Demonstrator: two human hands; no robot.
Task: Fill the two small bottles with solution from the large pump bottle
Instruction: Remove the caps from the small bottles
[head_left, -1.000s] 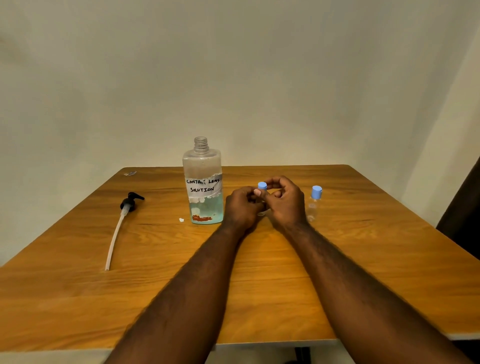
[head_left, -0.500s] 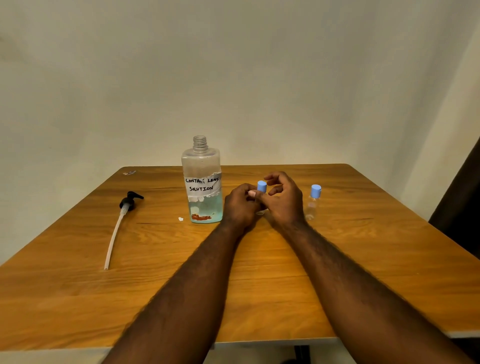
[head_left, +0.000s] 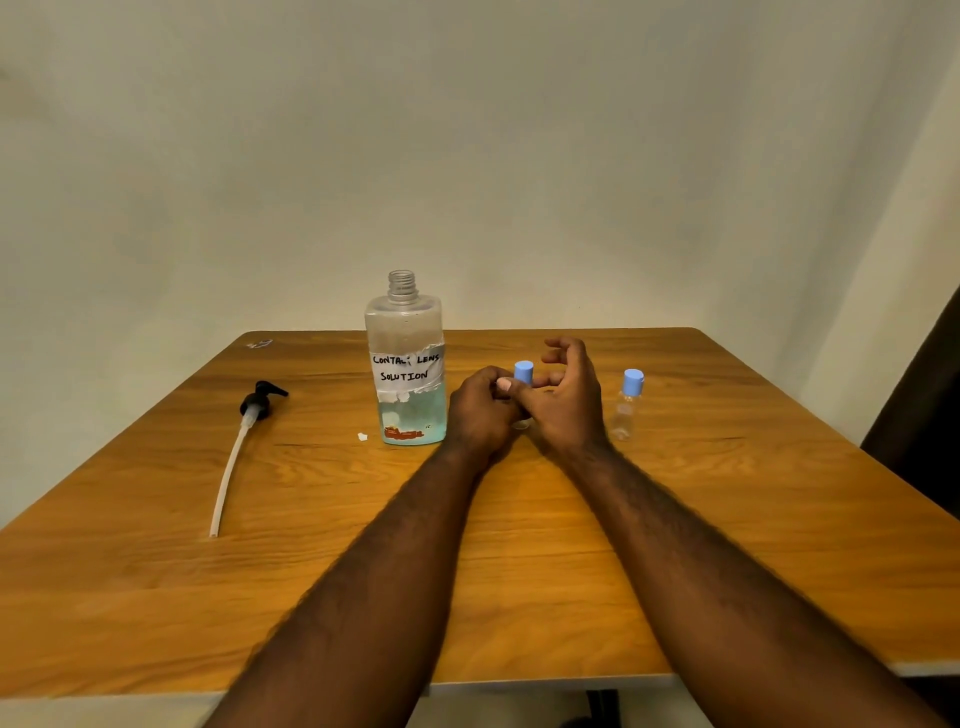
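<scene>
Fingers (head_left: 558, 345) of the right hand (head_left: 566, 410) have lifted off the blue cap (head_left: 523, 372) they were wrapped round a second ago and now spread above it. Its thumb lies by the cap's base, and whether it pinches I cannot tell. The left hand (head_left: 480, 410) grips the bottle (head_left: 521, 423) upright on the table (head_left: 727, 519), beside the open pump bottle (head_left: 408, 374). Likely a regrip mid-unscrewing: the cap is on, as on the second bottle (head_left: 626, 410), so no filling yet.
</scene>
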